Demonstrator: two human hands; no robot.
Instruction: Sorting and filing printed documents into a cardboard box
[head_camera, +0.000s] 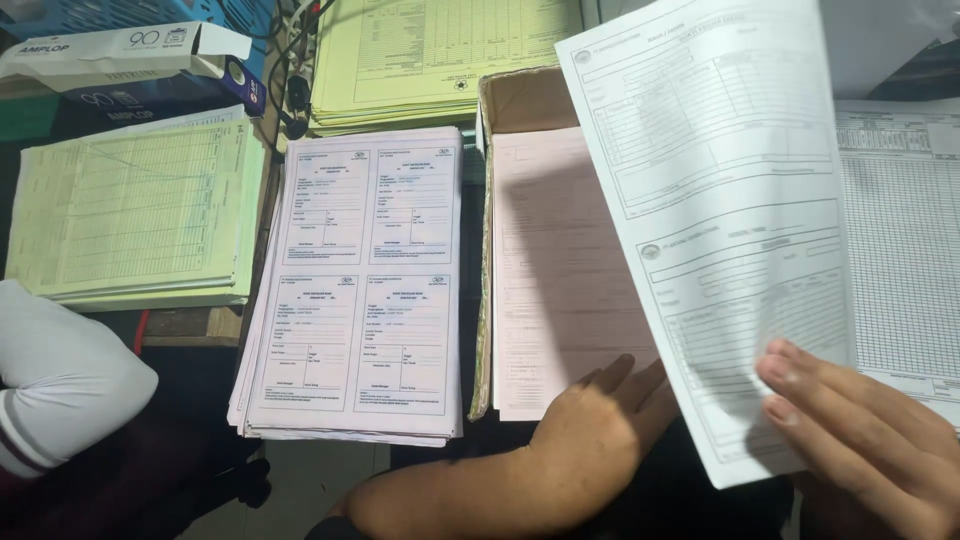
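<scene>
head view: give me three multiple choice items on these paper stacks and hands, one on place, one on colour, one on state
1. Where does the left hand rest?
A. on the pink stack in the box
B. on the green stack
C. on the carton

2. What colour is the stack at far left?
A. blue
B. pale green
C. pink

3. How is the white sheet in the right hand?
A. crumpled
B. flat on a stack
C. lifted

Answers: 1 A, the palm lies on its lower edge; 2 B, it is pale green; 3 C, the fingers hold it above the piles.

Raised sheet (720, 230) overhangs pink stack (560, 280); desk crowded
</scene>
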